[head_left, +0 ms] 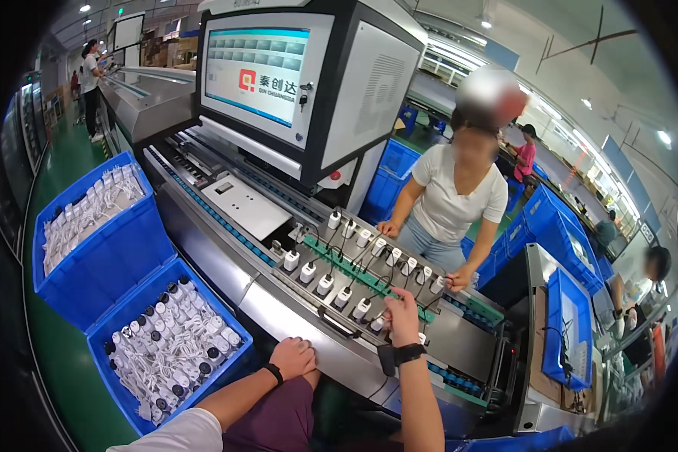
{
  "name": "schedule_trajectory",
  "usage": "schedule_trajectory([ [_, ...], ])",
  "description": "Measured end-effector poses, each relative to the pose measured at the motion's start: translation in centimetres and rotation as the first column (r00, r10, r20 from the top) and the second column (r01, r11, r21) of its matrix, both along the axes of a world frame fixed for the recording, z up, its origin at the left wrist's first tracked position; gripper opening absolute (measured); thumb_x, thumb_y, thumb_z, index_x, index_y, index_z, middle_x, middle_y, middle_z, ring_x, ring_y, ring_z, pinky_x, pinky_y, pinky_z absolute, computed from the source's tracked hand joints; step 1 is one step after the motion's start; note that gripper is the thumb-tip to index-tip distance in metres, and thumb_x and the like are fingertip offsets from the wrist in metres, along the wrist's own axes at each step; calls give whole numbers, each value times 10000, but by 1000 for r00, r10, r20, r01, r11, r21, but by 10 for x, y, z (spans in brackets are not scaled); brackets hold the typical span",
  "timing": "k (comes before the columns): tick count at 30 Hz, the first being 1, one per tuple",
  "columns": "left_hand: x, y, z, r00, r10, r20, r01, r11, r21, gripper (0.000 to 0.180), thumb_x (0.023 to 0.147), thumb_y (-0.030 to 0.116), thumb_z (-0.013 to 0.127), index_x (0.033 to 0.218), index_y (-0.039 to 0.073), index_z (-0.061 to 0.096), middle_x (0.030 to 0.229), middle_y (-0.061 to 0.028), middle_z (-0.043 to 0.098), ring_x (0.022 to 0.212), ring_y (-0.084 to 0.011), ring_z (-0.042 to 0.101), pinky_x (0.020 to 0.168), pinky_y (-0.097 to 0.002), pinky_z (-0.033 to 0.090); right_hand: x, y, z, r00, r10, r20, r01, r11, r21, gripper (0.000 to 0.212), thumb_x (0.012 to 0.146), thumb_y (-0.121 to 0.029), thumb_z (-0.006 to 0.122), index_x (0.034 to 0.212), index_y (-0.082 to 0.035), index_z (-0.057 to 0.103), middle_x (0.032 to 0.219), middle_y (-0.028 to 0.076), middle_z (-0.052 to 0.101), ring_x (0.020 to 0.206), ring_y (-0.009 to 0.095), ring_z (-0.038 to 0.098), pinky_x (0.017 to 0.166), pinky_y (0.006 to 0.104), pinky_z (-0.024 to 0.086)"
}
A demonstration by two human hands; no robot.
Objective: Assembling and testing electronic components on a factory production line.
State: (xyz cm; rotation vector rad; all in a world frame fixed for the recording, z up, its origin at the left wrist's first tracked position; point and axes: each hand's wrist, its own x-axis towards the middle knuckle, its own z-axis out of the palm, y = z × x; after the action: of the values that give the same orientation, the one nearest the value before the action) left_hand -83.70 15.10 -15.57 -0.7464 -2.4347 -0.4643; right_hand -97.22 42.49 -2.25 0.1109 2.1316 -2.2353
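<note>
My left hand [294, 357] rests on my thigh beside the machine's edge, its fingers curled in with nothing seen in them. My right hand [404, 319] is over the right end of a metal fixture tray [282, 280], fingers pinched at a thin black cable; the grip is partly hidden. Two rows of white charger plugs [325, 285] stand upright in the tray. Between the rows runs a green strip [339, 258], with black cables leading to the plugs. Across from me a co-worker's hand [458, 278] touches the last plug of the far row.
At left, a blue crate [139, 433] holds many white corded plugs; a second crate [90, 275] stands behind it. A monitor cabinet [260, 75] rises above the conveyor. At right stands a blue bin [557, 331]. The conveyor's metal front edge [294, 320] lies between me and the tray.
</note>
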Motion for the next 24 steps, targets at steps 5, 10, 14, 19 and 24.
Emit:
schedule_trajectory([
  [5,-3,5,10,1000,-9,-25,10,1000,23,162,818,284,682,788,132,634,811,-47,595,761,-241,602,651,-392,491,8,-1,-29,889,-201,-412,414,739,531,535,960,-165,718,1447,-70,517,975,69,694,598,98,562,509,263,420],
  [10,0,0,5,998,15,-55,-14,1000,19,148,800,266,686,785,128,634,829,-57,608,747,-249,604,649,-397,492,40,-31,38,993,-72,95,90,975,-205,525,980,-157,705,1447,-50,492,972,51,653,603,67,517,501,231,399],
  [14,-4,3,7,998,2,-66,0,1000,19,139,787,251,695,786,126,634,841,-62,618,755,-255,608,651,-401,492,42,-10,48,962,260,87,-223,926,-303,431,1001,-140,674,1400,-37,548,947,50,676,616,76,543,536,228,440],
  [19,-4,3,4,997,19,-69,-15,998,59,158,761,235,715,752,116,611,822,-71,612,759,-275,597,654,-415,479,39,-1,62,968,249,-40,-244,965,96,245,1012,-154,657,1233,-48,663,975,27,725,742,99,658,606,261,509],
  [24,0,3,9,1000,23,-15,-23,1000,15,127,765,218,714,784,121,634,858,-66,640,784,-261,608,671,-404,487,20,15,46,865,293,-408,41,768,639,165,947,-101,676,1105,-70,713,946,88,739,818,253,707,696,380,558],
])
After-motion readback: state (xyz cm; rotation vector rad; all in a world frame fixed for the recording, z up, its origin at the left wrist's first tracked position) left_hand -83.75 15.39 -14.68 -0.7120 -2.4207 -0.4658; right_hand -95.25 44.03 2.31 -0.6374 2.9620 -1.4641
